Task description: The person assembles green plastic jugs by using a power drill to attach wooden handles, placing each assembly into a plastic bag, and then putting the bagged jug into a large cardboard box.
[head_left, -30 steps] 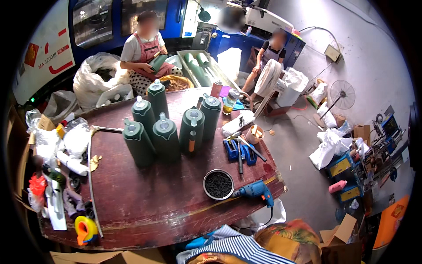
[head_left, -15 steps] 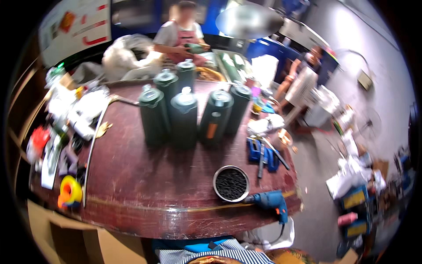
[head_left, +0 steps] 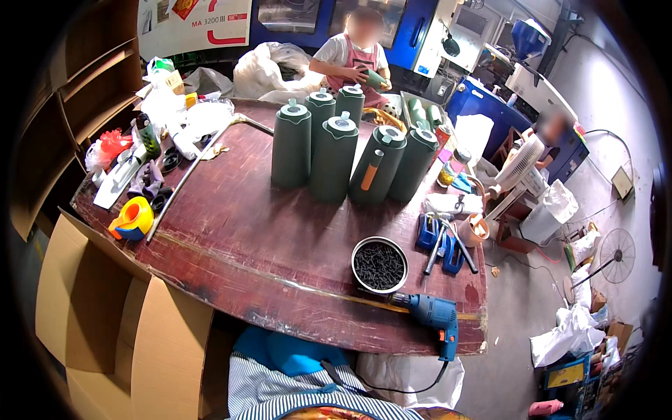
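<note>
Neither of my hands is in view; only my striped clothing [head_left: 252,385] shows at the lower edge. Several tall dark green jugs [head_left: 292,150] with lids stand upright in a group on the dark red table [head_left: 231,224]. One green jug [head_left: 379,168] has an orange strip on its side. Closer to me, a round metal bowl [head_left: 355,278] is filled with small black screws [head_left: 380,265]. Beside it, a blue power drill [head_left: 435,312] lies on its side at the table's front right, with its cord hanging over the edge.
An open cardboard box [head_left: 168,343] stands at the table's near left. Hammers [head_left: 437,245] and blue tools [head_left: 453,260] lie to the right. A yellow tape dispenser [head_left: 133,218] and a long metal rod [head_left: 183,182] are at left. Across the table, a person [head_left: 353,56] holds a green jug.
My view has turned, so the table and everything on it appear further right and higher, and sharper. The jugs, bowl and drill keep their places on the table.
</note>
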`<action>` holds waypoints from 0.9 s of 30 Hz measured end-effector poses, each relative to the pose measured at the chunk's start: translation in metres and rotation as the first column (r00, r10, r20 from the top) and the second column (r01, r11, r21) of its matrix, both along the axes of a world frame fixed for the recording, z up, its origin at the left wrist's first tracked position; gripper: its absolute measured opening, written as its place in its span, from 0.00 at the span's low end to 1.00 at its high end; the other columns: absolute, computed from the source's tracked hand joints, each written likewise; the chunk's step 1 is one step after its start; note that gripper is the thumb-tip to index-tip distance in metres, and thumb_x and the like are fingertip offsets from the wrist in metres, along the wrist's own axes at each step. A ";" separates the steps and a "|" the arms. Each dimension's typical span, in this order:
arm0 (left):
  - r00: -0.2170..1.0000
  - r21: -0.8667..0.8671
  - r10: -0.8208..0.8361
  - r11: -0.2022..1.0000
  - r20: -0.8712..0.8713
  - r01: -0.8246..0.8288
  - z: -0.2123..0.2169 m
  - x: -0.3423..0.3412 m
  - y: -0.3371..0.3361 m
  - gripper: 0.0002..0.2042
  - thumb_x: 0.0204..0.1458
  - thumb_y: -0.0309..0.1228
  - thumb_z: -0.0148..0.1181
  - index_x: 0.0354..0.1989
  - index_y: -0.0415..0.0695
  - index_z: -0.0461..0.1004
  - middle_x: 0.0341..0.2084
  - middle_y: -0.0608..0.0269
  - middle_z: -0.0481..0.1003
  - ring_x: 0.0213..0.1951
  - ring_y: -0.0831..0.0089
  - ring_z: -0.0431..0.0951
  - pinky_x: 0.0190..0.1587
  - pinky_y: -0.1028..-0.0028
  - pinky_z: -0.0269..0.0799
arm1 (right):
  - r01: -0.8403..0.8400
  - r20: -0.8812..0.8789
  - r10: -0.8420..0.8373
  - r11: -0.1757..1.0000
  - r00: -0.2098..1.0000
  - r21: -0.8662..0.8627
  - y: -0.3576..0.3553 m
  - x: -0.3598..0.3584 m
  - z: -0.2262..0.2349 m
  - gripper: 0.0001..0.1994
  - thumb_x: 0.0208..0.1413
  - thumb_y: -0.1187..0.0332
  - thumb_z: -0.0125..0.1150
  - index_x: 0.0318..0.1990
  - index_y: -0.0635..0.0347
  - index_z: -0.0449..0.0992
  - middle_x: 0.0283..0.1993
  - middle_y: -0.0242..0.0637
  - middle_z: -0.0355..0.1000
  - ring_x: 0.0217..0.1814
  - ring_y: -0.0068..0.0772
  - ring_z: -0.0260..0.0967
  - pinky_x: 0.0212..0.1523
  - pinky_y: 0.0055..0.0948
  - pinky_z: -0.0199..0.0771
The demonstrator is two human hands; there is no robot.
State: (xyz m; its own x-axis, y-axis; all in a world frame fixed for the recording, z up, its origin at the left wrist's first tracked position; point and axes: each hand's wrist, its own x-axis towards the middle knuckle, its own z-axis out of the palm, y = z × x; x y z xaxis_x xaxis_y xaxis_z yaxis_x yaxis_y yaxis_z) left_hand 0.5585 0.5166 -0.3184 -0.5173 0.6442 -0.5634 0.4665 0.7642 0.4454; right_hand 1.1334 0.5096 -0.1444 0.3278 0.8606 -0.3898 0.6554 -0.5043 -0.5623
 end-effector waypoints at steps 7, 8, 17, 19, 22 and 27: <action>1.000 -0.036 0.025 0.999 -0.001 -0.025 -0.022 0.000 0.071 0.23 0.57 0.45 0.60 0.52 0.39 0.71 0.45 0.46 0.76 0.48 0.55 0.76 0.51 0.60 0.71 | 0.041 0.030 -0.040 0.998 0.999 -0.043 0.072 -0.013 -0.012 0.22 0.60 0.48 0.58 0.52 0.53 0.80 0.46 0.46 0.79 0.47 0.46 0.77 0.49 0.42 0.74; 0.999 -0.049 0.034 0.998 0.001 -0.034 -0.024 -0.001 0.083 0.23 0.58 0.45 0.60 0.52 0.39 0.71 0.45 0.46 0.76 0.47 0.55 0.76 0.51 0.60 0.71 | 0.050 0.031 -0.048 0.997 0.998 -0.058 0.085 -0.016 -0.014 0.22 0.60 0.48 0.58 0.52 0.53 0.80 0.46 0.46 0.79 0.46 0.46 0.77 0.49 0.42 0.74; 0.996 -0.142 0.082 0.987 0.021 -0.079 -0.013 0.001 0.119 0.22 0.59 0.45 0.59 0.50 0.38 0.72 0.43 0.46 0.77 0.46 0.56 0.77 0.50 0.60 0.72 | 0.105 0.017 -0.104 0.982 0.994 -0.159 0.137 -0.024 -0.006 0.21 0.60 0.48 0.58 0.51 0.54 0.80 0.44 0.47 0.79 0.44 0.46 0.78 0.47 0.43 0.75; 0.996 -0.131 0.088 0.988 0.020 -0.084 -0.012 0.004 0.118 0.21 0.59 0.45 0.59 0.50 0.38 0.73 0.42 0.45 0.77 0.45 0.56 0.77 0.50 0.61 0.72 | 0.100 0.013 -0.099 0.984 0.995 -0.149 0.135 -0.021 -0.003 0.21 0.60 0.48 0.58 0.51 0.54 0.80 0.44 0.47 0.79 0.44 0.47 0.78 0.46 0.43 0.75; 0.993 -0.097 0.117 0.989 0.011 -0.116 -0.019 0.010 0.104 0.21 0.59 0.44 0.59 0.49 0.38 0.73 0.42 0.45 0.77 0.45 0.56 0.77 0.50 0.61 0.72 | 0.058 0.001 -0.058 0.992 0.998 -0.110 0.132 -0.015 -0.006 0.21 0.61 0.48 0.58 0.50 0.54 0.80 0.43 0.47 0.79 0.43 0.47 0.78 0.46 0.43 0.75; 0.986 -0.041 0.154 0.988 0.057 -0.152 -0.061 0.018 0.059 0.20 0.60 0.44 0.58 0.48 0.37 0.74 0.41 0.45 0.77 0.44 0.57 0.77 0.49 0.61 0.72 | 0.031 0.038 -0.031 0.999 0.999 -0.012 0.086 -0.007 -0.031 0.21 0.61 0.48 0.58 0.50 0.54 0.80 0.42 0.47 0.79 0.42 0.47 0.78 0.44 0.43 0.75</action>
State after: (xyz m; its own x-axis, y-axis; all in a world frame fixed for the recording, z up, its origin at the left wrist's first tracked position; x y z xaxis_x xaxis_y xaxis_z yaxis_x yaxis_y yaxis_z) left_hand 0.5761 0.5759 -0.3791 -0.5726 0.5385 -0.6181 0.3162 0.8407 0.4395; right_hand 1.1264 0.5960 -0.1751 0.3689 0.8449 -0.3873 0.6597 -0.5316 -0.5312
